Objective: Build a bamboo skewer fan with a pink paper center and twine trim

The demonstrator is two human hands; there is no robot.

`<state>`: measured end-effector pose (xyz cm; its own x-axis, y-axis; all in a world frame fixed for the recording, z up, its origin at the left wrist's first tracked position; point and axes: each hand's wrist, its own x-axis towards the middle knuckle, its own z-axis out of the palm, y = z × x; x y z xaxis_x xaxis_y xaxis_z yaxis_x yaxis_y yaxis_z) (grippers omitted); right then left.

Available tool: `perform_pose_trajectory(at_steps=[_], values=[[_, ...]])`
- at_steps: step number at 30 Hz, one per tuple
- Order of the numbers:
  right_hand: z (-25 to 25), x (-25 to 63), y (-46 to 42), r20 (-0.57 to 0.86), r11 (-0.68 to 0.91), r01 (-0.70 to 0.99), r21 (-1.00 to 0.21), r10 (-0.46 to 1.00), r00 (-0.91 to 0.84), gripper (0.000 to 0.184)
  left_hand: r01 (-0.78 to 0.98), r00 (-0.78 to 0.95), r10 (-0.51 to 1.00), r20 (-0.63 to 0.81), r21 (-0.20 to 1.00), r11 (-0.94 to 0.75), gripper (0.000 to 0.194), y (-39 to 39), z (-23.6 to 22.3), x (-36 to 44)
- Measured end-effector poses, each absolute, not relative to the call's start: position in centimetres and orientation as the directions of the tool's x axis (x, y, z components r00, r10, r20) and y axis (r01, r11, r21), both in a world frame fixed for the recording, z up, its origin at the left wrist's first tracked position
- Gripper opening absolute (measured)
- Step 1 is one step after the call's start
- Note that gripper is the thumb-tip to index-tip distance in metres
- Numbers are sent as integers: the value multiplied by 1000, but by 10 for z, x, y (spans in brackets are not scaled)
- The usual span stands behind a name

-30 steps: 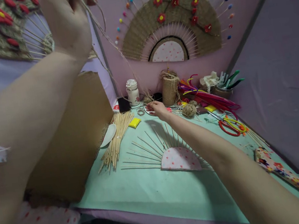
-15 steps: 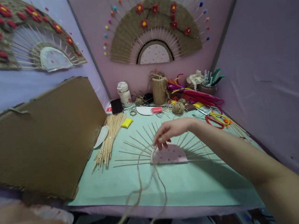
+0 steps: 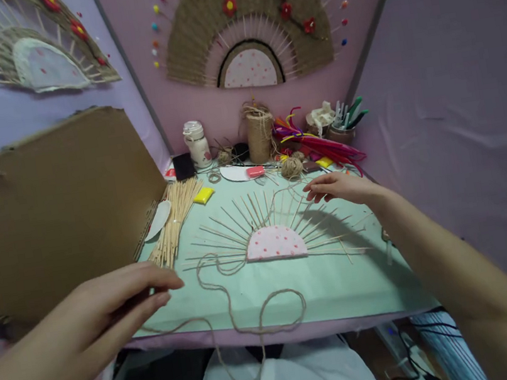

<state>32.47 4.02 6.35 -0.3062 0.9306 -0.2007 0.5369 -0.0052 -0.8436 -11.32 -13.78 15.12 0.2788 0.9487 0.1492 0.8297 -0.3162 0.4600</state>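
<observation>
A pink dotted half-round [image 3: 275, 244] lies on the green mat [image 3: 335, 289] with thin wooden skewers [image 3: 228, 227] fanned out from it. A length of jute twine [image 3: 259, 319] loops over the mat's front edge and runs up past the skewers. My left hand [image 3: 118, 305] hovers at the front left, thumb and fingers pinched together where the twine's near end comes in. My right hand [image 3: 341, 188] lies palm down over the right skewer tips, its fingers stretched out and their tips at the twine's far end.
A cardboard sheet [image 3: 46, 202] leans at the left. A bundle of skewers [image 3: 176, 217] and a yellow block [image 3: 203, 195] lie beside it. At the back stand a white bottle [image 3: 196, 142], a twine spool [image 3: 259, 135] and pipe cleaners [image 3: 323, 144]. Finished fans [image 3: 249, 32] hang on the walls.
My left hand came down from high up to the mat's front left, laying twine across the mat. My right hand drew back from the rear items to the skewers' right side.
</observation>
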Motion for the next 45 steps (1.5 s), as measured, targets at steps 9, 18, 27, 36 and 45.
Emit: perform_pose_trajectory(at_steps=[9,18,27,36,45], values=[[65,295,-3,-123,58,926,-373,986,-111,57,544,471,880,-67,807,-230,27,-112,99,-53],[29,231,-128,301,555,542,-631,819,-489,38,342,597,798,-82,926,-161,21,-103,38,9],[-2,238,-148,138,247,535,-808,962,-235,17,422,580,809,-99,886,-194,18,-105,23,-2],[-24,226,-138,253,159,734,-660,967,19,23,679,394,912,113,634,-371,19,-101,0,7],[-28,217,-131,295,-18,815,-579,927,230,19,777,212,948,238,547,-311,10,-102,-7,27]])
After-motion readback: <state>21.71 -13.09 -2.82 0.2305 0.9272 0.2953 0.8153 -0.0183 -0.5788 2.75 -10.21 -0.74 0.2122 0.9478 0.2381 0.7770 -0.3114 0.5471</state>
